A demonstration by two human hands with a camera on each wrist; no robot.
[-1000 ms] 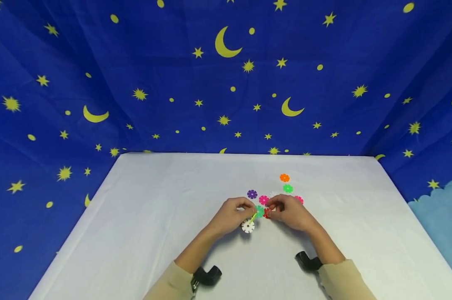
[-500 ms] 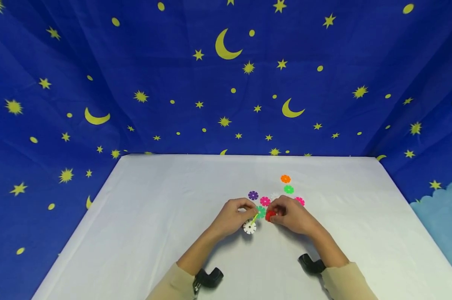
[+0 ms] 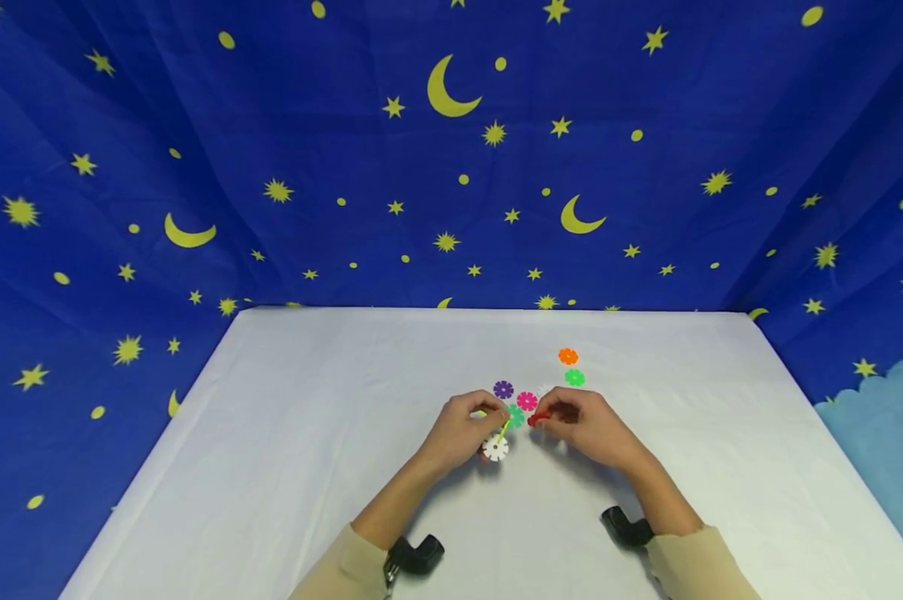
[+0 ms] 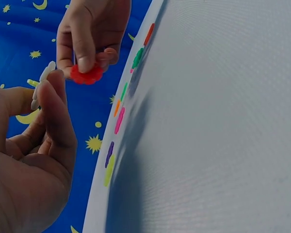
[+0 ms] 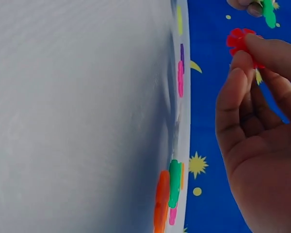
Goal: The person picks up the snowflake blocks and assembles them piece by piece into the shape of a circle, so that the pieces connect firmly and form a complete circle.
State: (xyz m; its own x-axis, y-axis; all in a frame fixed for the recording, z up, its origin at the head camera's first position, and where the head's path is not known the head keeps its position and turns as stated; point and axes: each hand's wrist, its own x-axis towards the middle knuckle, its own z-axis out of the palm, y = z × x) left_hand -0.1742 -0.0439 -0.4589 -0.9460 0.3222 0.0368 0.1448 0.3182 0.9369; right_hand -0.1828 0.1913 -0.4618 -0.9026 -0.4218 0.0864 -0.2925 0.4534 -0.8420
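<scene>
My left hand [image 3: 459,429] pinches a small cluster of joined, notched plastic snowflake discs above the table. In it I see a white disc [image 3: 496,448], a yellow disc [image 3: 504,429] set edge-on and a green disc [image 3: 516,417]. A bit of red shows behind the white one. Just to the right, my right hand [image 3: 589,423] holds a red snowflake disc [image 5: 236,41] between thumb and fingertips. It sits apart from the cluster, as the left wrist view shows, where the red disc [image 4: 87,75] is below the right thumb. My left fingers hide part of the cluster.
Loose discs lie on the white table [image 3: 331,400] beyond the hands: purple [image 3: 504,389], pink [image 3: 527,402], light green [image 3: 574,377] and orange [image 3: 568,357]. A blue starry cloth [image 3: 361,150] rises behind the table. Black wrist-worn pieces [image 3: 417,554] hang under both sleeves.
The red disc in my right hand has been turned from nearly face-on to nearly edge-on, and that hand has tilted. The left-hand cluster has shifted slightly, and some red now shows behind its white disc.
</scene>
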